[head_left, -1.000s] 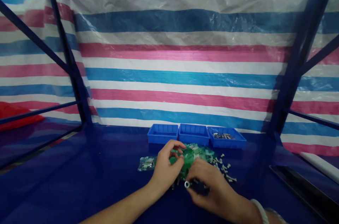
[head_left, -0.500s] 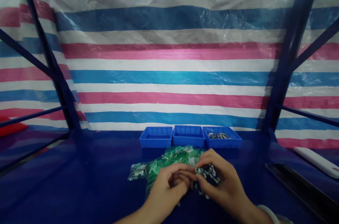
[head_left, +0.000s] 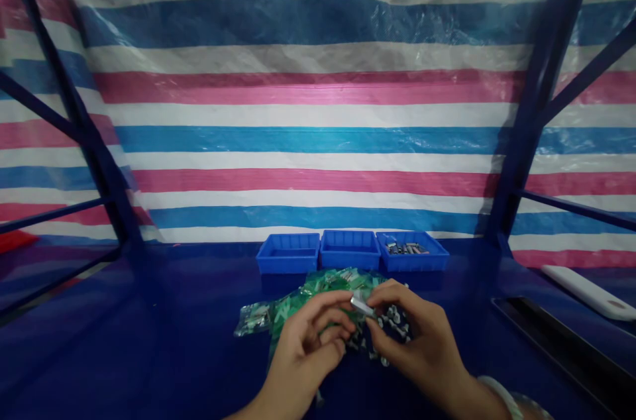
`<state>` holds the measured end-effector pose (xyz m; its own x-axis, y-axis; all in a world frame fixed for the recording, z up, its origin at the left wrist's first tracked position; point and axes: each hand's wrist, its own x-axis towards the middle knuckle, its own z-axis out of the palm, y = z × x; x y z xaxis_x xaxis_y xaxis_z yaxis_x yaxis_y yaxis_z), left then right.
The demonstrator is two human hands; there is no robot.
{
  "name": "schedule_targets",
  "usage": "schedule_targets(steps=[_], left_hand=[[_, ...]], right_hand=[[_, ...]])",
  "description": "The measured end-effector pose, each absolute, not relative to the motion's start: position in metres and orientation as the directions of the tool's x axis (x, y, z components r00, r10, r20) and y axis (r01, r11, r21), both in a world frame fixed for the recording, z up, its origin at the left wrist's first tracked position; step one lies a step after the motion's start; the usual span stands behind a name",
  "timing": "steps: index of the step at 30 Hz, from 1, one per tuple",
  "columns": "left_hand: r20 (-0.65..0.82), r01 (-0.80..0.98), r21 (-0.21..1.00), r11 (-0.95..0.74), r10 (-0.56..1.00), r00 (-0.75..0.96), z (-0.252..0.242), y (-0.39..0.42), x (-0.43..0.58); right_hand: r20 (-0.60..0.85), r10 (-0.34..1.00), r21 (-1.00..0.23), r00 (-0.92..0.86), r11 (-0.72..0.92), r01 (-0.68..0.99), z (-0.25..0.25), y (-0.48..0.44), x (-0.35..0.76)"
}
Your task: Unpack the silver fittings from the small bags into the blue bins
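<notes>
A small, shiny silver metal sleeve [head_left: 362, 305] is pinched between the thumb and index finger of my right hand [head_left: 420, 334]. My left hand [head_left: 313, 344] faces it with loosely curled fingers, its index fingertip at or against the sleeve's left end. Nothing shows between the left thumb and index finger, which are apart. Under and behind the hands, small loose metal pieces [head_left: 395, 320] lie scattered on the blue table [head_left: 189, 340]. Beyond them is a pile of green-printed clear plastic bags [head_left: 288, 306], partly hidden by my hands.
Three blue bins stand in a row behind the pile: a left bin [head_left: 288, 264], a middle bin [head_left: 350, 261] and a right bin [head_left: 415, 262] with metal pieces inside. A dark flat object [head_left: 561, 347] and a white one [head_left: 589, 291] lie at right. Blue posts flank the table.
My hands have parted slightly, and the silver sleeve now shows lengthwise in my right fingers. My left fingers have loosened. The view has tilted down a little.
</notes>
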<state>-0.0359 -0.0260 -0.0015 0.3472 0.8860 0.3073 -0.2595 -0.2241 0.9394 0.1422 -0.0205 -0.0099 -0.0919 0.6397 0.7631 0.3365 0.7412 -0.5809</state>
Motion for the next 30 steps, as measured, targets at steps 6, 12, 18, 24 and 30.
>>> schedule_targets(steps=[6,12,18,24,30], left_hand=[[0.5,-0.12,0.859,-0.498,0.762,0.411,0.001,-0.031,-0.036],[0.532,-0.038,0.818,-0.573,0.73,0.429,-0.002,-0.03,-0.036],[0.522,0.05,0.822,-0.567,0.786,0.333,0.005,-0.02,-0.041],[0.551,0.156,0.81,-0.565,0.825,0.127,0.013,0.005,-0.056],[0.548,0.28,0.759,-0.588,0.808,0.216,0.019,0.02,-0.064]], right_hand=[[0.519,0.85,-0.851,-0.097,0.524,0.041,-0.015,-0.02,0.132],[0.497,0.854,-0.867,-0.156,0.495,-0.053,-0.019,-0.02,0.128],[0.542,0.835,-0.828,-0.096,0.55,0.113,-0.013,-0.007,0.143],[0.677,0.736,-0.556,0.011,0.5,0.664,-0.01,0.049,0.193],[0.665,0.742,-0.443,0.086,0.299,0.845,-0.012,0.088,0.242]])
